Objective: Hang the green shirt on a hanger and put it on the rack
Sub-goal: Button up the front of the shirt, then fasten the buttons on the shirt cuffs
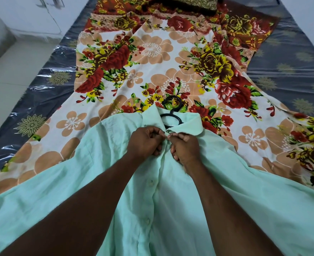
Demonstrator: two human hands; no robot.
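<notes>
The pale green shirt (100, 182) lies front-up on the bed, collar pointing away from me. A black plastic hanger (172, 109) sits inside it; its hook sticks out past the collar, and the rest is hidden under the cloth. My left hand (145, 142) and my right hand (184, 147) meet just below the collar. Both pinch the front edges of the shirt at its top button, fingertips touching. Lower buttons show along the placket.
A floral bedsheet (152, 58) in red, yellow and peach covers the middle of a grey mattress in shiny plastic wrap (289, 58). A dark patterned pillow (189, 2) lies at the far end. White floor and cupboards are at the left. No rack is visible.
</notes>
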